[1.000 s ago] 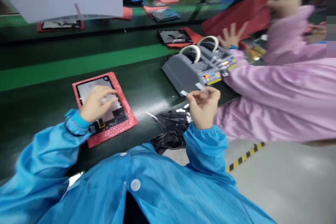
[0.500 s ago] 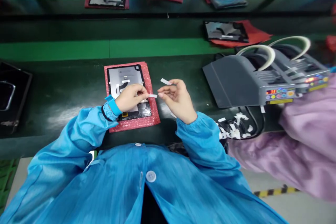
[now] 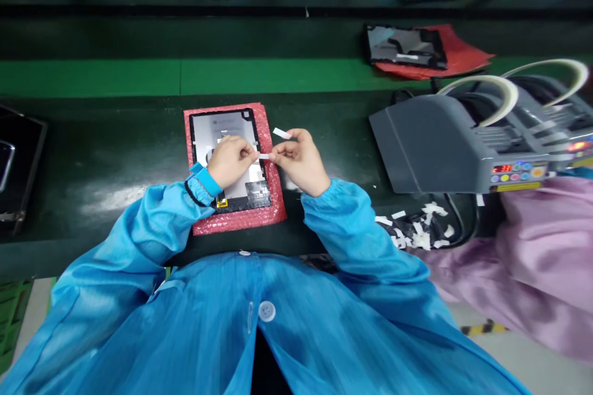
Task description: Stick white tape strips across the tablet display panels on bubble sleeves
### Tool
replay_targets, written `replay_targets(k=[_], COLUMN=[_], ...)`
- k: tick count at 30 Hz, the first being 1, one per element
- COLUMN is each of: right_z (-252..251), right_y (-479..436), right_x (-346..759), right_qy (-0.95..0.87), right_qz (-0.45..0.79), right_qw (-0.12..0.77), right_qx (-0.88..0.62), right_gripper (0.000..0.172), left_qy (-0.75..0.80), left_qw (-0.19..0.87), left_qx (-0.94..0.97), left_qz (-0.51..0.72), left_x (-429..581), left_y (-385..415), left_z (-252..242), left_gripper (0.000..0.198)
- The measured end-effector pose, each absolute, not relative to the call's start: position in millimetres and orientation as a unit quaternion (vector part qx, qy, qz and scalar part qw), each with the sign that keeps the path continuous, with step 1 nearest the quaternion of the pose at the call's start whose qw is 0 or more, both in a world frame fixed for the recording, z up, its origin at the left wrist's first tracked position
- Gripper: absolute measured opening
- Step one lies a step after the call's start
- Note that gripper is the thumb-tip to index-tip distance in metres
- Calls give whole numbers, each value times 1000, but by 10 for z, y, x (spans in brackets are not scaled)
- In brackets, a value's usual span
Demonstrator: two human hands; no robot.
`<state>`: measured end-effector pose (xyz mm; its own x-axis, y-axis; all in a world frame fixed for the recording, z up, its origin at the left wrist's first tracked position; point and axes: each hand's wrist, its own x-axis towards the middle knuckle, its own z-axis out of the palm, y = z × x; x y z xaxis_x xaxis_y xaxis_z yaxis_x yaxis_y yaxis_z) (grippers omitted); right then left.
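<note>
tape (image 3: 264, 156) spans the gap between both hands as a short white strip; from afar i see the left hand (image 3: 230, 160) pinching one end and the right hand (image 3: 303, 163) the other, at the right edge of the tablet (image 3: 243, 184), contact there unclear to me; a second strip (image 3: 280, 133) juts from the right hand's fingertips; the tablet lies on red bubble wrap (image 3: 275, 194) on the dark bench (image 3: 338, 136); a grey dispenser (image 3: 426, 148) stands off to the right, white scraps (image 3: 420, 234) near it.
</note>
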<state>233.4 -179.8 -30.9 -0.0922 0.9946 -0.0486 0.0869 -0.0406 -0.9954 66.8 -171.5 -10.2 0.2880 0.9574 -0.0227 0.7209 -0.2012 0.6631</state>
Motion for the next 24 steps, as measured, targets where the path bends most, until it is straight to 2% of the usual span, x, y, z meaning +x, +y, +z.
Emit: replay_targets(k=[4, 24], right_z=[-431, -430], right_y=[-1667, -1601], right_x=[2282, 2293], right_qy=[-549, -596], right_qz=[490, 451], right_qw=[394, 308], right_qx=[-550, -589], right_gripper=[42, 39], left_qy=[606, 614], left_qw=[225, 214], left_qx=[749, 753], left_qz=[148, 102], left_x=[718, 759], left_y=[-1668, -1717], left_z=[-156, -192], left_gripper=[18, 18])
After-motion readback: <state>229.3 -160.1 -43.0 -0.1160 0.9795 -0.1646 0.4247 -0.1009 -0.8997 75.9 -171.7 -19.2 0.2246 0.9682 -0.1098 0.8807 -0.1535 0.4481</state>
